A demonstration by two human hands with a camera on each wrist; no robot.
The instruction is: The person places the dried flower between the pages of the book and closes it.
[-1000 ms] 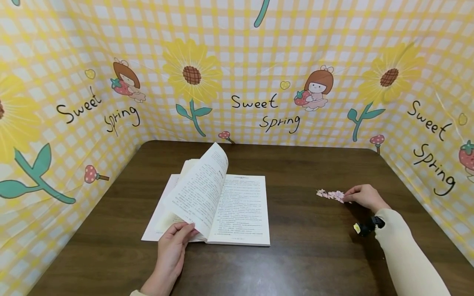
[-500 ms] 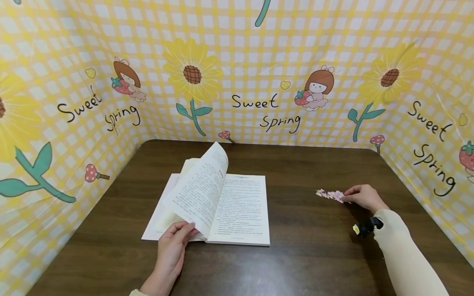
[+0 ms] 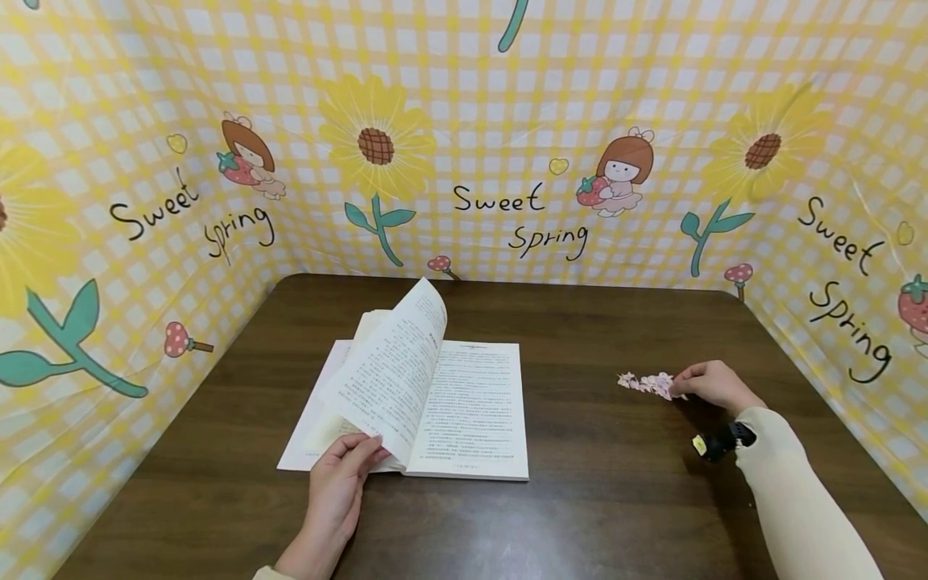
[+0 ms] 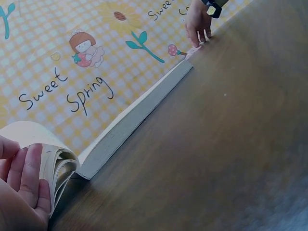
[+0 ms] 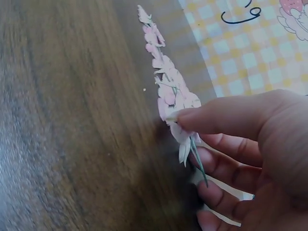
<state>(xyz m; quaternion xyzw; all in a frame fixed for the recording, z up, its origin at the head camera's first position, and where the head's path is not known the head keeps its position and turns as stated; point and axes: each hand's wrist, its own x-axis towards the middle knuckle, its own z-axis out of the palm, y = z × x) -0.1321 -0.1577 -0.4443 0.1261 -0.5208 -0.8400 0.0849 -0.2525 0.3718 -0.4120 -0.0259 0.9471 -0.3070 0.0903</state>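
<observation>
An open book (image 3: 474, 411) with printed pages lies left of the middle of the table. My left hand (image 3: 337, 487) pinches a few of its pages (image 3: 395, 370) at the lower corner, holding them raised and curved over the left side. In the left wrist view, the page edges (image 4: 62, 168) curl beside the fingers. Over on the right, a flat spray of pale pink flowers (image 3: 652, 384) points leftward. My right hand (image 3: 718, 385) pinches it near its stem end between thumb and fingers. Thin green stems (image 5: 199, 163) stick out below the thumb in the right wrist view.
The dark wooden table (image 3: 580, 515) carries both things. A yellow checked cloth (image 3: 493, 121) with printed flowers and words rises at the back and along both sides. A black wrist camera (image 3: 718, 443) hangs under my right wrist.
</observation>
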